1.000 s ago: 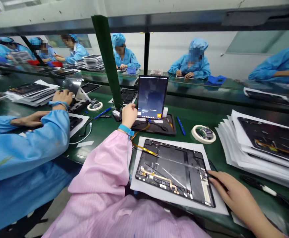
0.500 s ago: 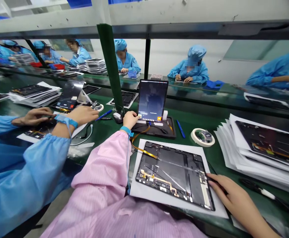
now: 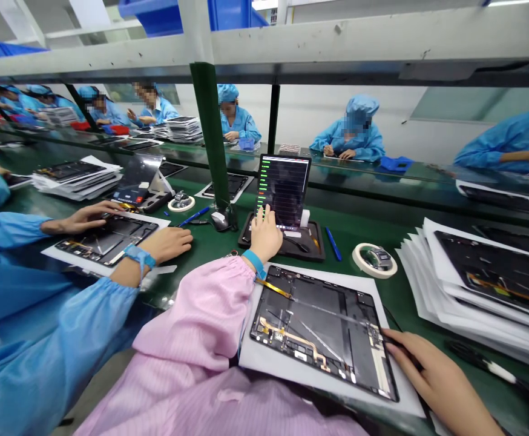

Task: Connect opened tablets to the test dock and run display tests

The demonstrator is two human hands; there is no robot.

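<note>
My left hand reaches over to the upright tablet, its fingers stretched out at the lower part of the screen. Rows of green text and one red label show on that dark screen. In front of me an opened tablet housing lies on a white sheet, its inner parts bare. An orange flex cable runs from its upper left edge and passes out of sight under my left wrist. At the housing's right edge my right hand is closed around a black cable plug, partly hidden by the fingers.
The upright tablet stands in a black tray. A blue pen and a tape roll lie right of it. Stacked housings and sheets rise at the right. At my left, a co-worker's hands rest by another housing.
My left hand has moved from the screen's lower left corner to its lower middle. The screen switched from a plain view to text rows. My right hand stays at the housing's edge.
</note>
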